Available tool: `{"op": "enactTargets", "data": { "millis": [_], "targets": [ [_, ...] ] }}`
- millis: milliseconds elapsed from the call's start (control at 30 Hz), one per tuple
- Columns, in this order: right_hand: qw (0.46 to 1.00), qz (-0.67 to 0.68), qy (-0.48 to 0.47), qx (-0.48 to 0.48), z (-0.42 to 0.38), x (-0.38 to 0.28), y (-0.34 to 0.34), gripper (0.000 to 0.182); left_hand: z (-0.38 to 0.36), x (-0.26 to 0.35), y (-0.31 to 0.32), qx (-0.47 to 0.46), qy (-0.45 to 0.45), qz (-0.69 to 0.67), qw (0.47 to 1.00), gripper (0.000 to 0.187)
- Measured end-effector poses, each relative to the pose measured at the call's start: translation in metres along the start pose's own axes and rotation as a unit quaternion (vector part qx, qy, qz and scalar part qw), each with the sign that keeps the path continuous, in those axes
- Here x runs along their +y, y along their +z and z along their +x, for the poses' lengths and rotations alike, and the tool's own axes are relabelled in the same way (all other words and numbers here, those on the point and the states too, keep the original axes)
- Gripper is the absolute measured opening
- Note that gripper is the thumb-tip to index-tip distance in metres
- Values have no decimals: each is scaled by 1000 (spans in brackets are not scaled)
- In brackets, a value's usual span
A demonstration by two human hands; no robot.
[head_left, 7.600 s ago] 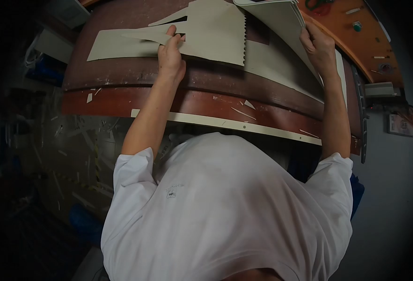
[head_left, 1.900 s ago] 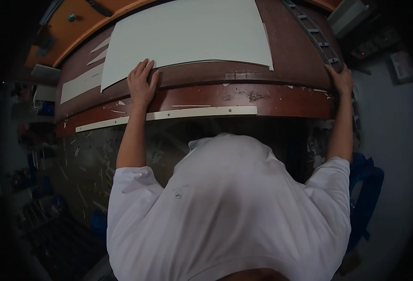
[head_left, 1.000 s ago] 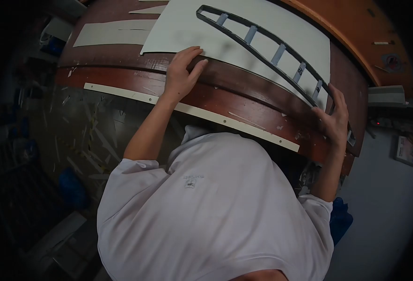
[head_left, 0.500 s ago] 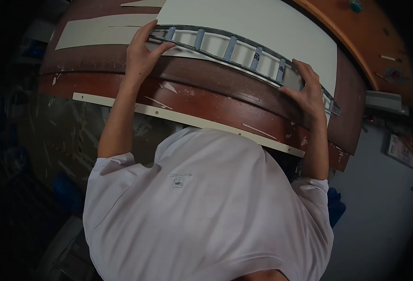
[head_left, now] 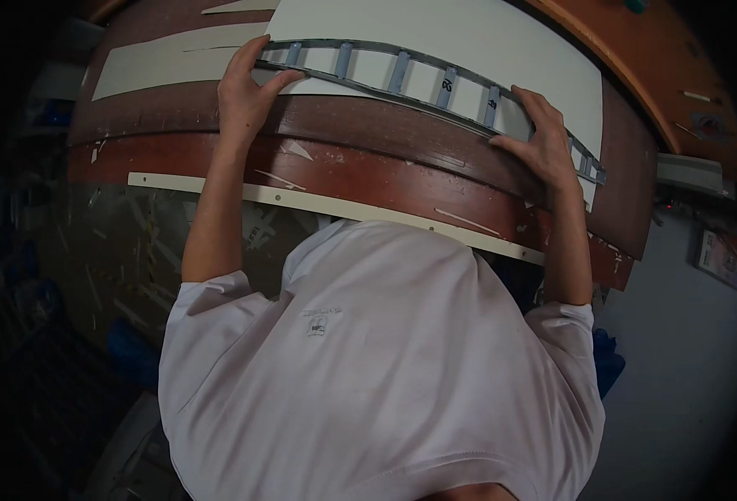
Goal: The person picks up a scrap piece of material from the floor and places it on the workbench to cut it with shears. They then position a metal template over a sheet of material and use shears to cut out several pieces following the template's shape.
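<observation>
A long, narrow metal cutting die [head_left: 399,73], ladder-like with blue-grey cross bars, lies over the lower edge of a white sheet [head_left: 468,42]. Dark handwritten marks show on two of the bars. My left hand [head_left: 245,93] grips its left end, thumb on the near rail and fingers at the far one. Toward the right end, my right hand [head_left: 539,138] spans both rails in the same way, fingers on the far side and thumb on the near side. The die's right tip sticks out beyond that hand.
Pale cut strips [head_left: 155,63] lie on the brown board [head_left: 343,117] at left. A cream rail [head_left: 343,200] with holes runs along the front edge, close to my body. Scraps litter the red ledge [head_left: 301,154] and floor. An orange-brown surface [head_left: 677,50] rises at upper right.
The die and both hands appear slightly further left and up, partly because the head view has shifted. The die's near rail now lies nearer the sheet's lower edge. Both hands keep their grip.
</observation>
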State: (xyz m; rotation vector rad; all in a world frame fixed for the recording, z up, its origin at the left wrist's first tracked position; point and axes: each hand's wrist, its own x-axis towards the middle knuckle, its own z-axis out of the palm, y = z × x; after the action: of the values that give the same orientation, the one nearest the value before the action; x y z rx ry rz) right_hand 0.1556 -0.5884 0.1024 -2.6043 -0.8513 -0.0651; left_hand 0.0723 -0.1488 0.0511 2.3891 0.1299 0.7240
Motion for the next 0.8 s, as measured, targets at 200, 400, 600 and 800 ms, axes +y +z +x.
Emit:
{"op": "enactTargets", "data": {
  "millis": [200, 400, 600, 800],
  "targets": [
    [999, -47, 1, 9, -21, 6, -13, 90, -2, 0, 1, 10, -3, 10, 1000, 67],
    [971, 18, 178, 159, -110, 101, -42, 78, -3, -3, 1, 25, 13, 9, 1000, 67],
    [925, 152, 269, 221, -153, 149, -29, 64, -2, -3, 2, 15, 6, 18, 1000, 65],
    [928, 68, 233, 281, -152, 144, -24, 61, -3, -4, 1, 8, 1, 5, 1000, 66]
  ]
}}
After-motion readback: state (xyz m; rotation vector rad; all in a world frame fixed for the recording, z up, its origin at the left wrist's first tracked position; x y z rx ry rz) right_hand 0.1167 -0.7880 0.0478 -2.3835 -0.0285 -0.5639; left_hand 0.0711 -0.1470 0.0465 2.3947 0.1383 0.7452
